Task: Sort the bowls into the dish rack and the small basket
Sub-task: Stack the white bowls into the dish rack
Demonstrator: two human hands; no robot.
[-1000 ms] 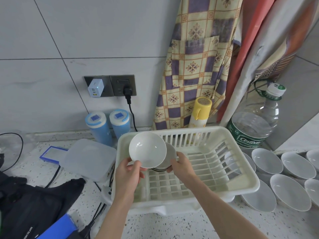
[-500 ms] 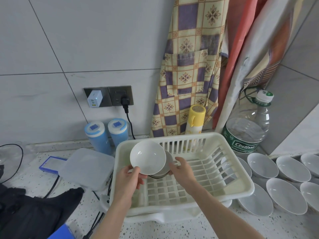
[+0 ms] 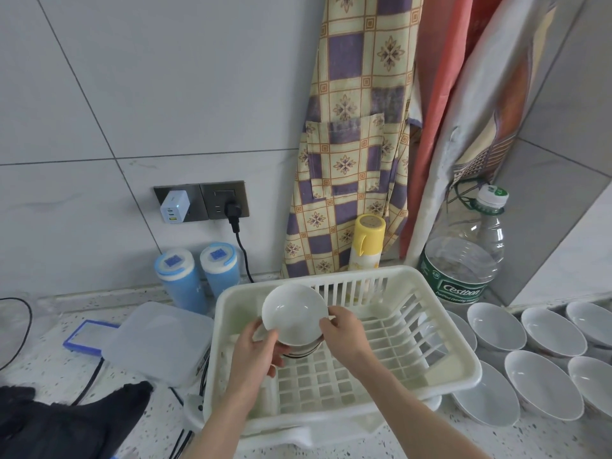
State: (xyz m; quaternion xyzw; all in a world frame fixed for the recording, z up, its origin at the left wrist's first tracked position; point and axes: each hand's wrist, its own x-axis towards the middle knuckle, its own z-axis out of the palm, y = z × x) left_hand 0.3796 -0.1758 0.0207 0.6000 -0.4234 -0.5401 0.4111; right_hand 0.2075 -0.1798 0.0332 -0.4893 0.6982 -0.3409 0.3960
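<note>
A white dish rack sits on the speckled counter. At its back left corner a small white bowl stands tilted on edge, its hollow facing me. My left hand holds its lower left rim with curled fingers. My right hand pinches its right rim. A second bowl with a dark-lined foot shows just behind and below it. Several white bowls lie on the counter to the right of the rack. No small basket is in view.
A clear lidded box lies left of the rack, with a black cloth and cables in front of it. Two blue canisters, a yellow bottle and a large water bottle stand along the wall. Aprons hang behind.
Both hands have lowered the front bowl and tucked it closer against the bowl behind. The camera view has tilted upward, so the rack sits lower in the frame.
</note>
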